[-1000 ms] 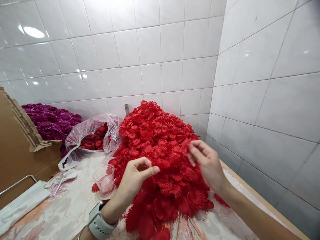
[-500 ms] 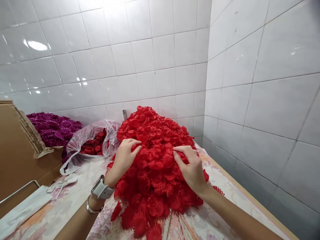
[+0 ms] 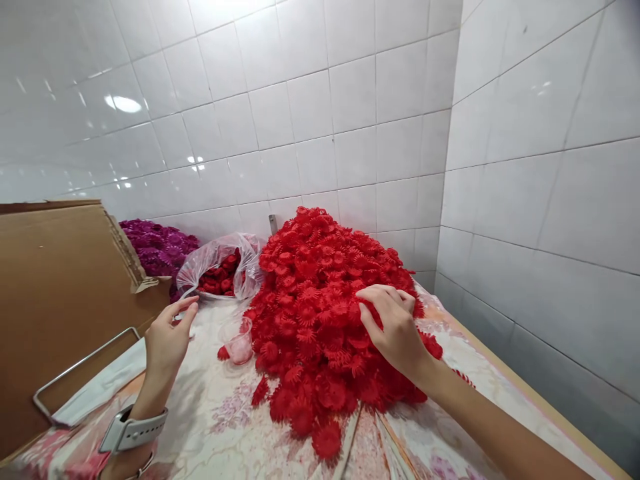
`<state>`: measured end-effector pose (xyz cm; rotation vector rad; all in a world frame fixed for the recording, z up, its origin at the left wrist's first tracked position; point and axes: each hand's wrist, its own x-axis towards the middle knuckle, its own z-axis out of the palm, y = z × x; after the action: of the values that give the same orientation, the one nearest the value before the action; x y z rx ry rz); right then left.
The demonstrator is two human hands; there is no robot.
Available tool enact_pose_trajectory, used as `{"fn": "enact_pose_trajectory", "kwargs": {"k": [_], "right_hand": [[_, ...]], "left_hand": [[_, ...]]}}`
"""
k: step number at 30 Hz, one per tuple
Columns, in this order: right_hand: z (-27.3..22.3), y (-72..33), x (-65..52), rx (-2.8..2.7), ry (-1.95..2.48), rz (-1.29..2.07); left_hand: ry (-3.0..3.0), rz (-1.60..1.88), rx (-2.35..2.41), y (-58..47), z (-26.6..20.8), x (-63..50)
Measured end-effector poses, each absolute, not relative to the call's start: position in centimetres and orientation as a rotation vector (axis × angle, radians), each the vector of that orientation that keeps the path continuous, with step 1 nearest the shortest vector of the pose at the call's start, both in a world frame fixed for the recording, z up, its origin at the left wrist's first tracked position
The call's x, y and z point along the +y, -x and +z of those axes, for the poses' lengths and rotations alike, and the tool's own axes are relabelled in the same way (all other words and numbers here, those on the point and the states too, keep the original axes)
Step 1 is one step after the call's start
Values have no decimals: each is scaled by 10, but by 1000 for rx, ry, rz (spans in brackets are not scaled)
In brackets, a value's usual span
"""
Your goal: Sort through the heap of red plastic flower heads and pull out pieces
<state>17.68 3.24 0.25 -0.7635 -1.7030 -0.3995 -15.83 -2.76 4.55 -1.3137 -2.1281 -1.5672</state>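
Observation:
A large heap of red artificial flower heads (image 3: 320,287) covers the middle of the table. Against its right side, my right hand (image 3: 393,327) has its thumb and fingers curled in on a red flower head; the grip is partly lost against the red behind it. My left hand (image 3: 167,337), wearing a pale-banded watch (image 3: 135,430), is raised over the left of the table, away from the heap. Its thumb and forefinger come together in a pinch, and whatever is between them is too small to make out. A clear plastic cup (image 3: 239,343) with pinkish contents stands between that hand and the heap.
A cardboard box (image 3: 65,287) with a metal wire handle (image 3: 87,363) takes up the left. Behind stand a clear plastic bag (image 3: 247,273) of red flower heads and a purple flower pile (image 3: 160,247). Pale strips (image 3: 350,440) lie in front. Tiled walls (image 3: 530,220) close the back and right.
My left hand has left the red heap and swung left toward the box, uncovering the plastic cup. My right hand stays at the heap. The view has turned left.

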Motion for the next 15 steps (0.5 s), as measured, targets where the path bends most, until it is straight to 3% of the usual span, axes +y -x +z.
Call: {"fn": "enact_pose_trajectory", "kwargs": {"k": [7, 15], "right_hand": [[-4, -176, 32, -1769, 739, -383], [-5, -177, 34, -1780, 720, -408]], "left_hand": [[1346, -949, -2216, 203, 13, -26], [1433, -847, -2142, 220, 15, 29]]}}
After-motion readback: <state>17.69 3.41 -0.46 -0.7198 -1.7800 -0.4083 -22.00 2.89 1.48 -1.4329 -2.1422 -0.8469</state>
